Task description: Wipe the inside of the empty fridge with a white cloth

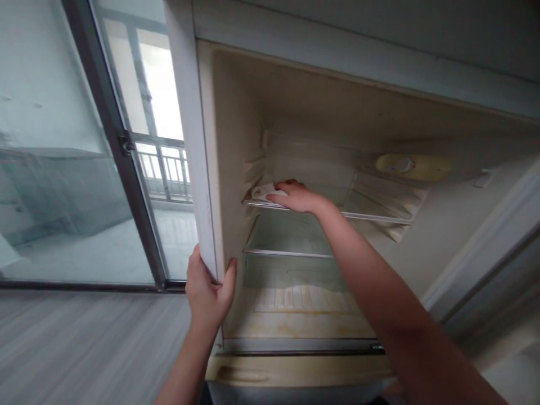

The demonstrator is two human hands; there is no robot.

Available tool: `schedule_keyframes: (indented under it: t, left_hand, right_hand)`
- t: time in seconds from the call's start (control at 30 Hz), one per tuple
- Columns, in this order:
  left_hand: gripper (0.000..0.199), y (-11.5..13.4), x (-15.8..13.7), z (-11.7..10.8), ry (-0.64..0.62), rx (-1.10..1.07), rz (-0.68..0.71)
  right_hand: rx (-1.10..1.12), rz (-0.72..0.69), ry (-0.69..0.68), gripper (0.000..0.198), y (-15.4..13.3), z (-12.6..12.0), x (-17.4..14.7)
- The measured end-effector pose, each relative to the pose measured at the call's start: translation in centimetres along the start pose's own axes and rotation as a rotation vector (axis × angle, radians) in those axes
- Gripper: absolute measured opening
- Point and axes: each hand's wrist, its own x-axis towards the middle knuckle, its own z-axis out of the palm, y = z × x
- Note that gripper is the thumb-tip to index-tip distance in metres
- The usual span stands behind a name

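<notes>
Inside an open refrigerator (231,140), my right hand (297,197) reaches to the left end of the upper glass shelf (371,217). Its fingers press on a white cloth (260,191), which lies bunched on the shelf near the front trim. Part of the cloth is hidden under the palm. My left hand (207,293) grips the left front edge of the refrigerator, thumb on the inner side and fingers around the outside. Below is a second glass shelf (291,253), partly covered from view by my right forearm.
A yellowish light and dial housing (413,166) is fixed to the inner right wall. Brownish stains mark the ribbed refrigerator floor (295,326). Beneath it sits a lower yellowed panel (304,368). On the left stands a dark-framed sliding glass door (122,169), with a balcony railing beyond.
</notes>
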Motion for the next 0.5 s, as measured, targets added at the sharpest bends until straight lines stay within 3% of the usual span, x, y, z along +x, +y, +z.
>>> schedule_keyframes:
  t: [0.07, 0.13, 0.23, 0.3, 0.37, 0.4, 0.5]
  left_hand:
    - [0.067, 0.1, 0.0, 0.0, -0.007, -0.007, -0.02]
    - [0.067, 0.2, 0.0, 0.0, -0.012, -0.012, -0.042]
    - [0.067, 0.3, 0.1, 0.1, -0.007, -0.022, -0.054]
    - [0.068, 0.3, 0.1, 0.1, -0.004, -0.029, -0.046]
    - [0.068, 0.3, 0.1, 0.1, -0.004, -0.03, -0.044]
    - [0.068, 0.3, 0.1, 0.1, -0.004, -0.032, -0.049]
    - [0.067, 0.3, 0.0, 0.2, -0.01, -0.035, -0.075]
  right_hand:
    - [0.052, -0.022, -0.024, 0.05, 0.2, 0.1, -0.7]
    - [0.082, -0.077, 0.066, 0.037, -0.1, 0.4, -2.2]
    - [0.184, -0.129, 0.401, 0.026, -1.9, 2.2, -6.0]
    - [0.378, -0.153, 0.655, 0.023, -3.7, 4.8, -8.7]
    - [0.724, -0.086, 0.859, 0.021, -5.7, 8.2, -10.7]
    - [0.961, 0.008, 0.895, 0.02, -6.6, 9.9, -11.2]
    - [1.725, 0.318, 0.69, 0.022, -9.0, 14.0, -10.9]
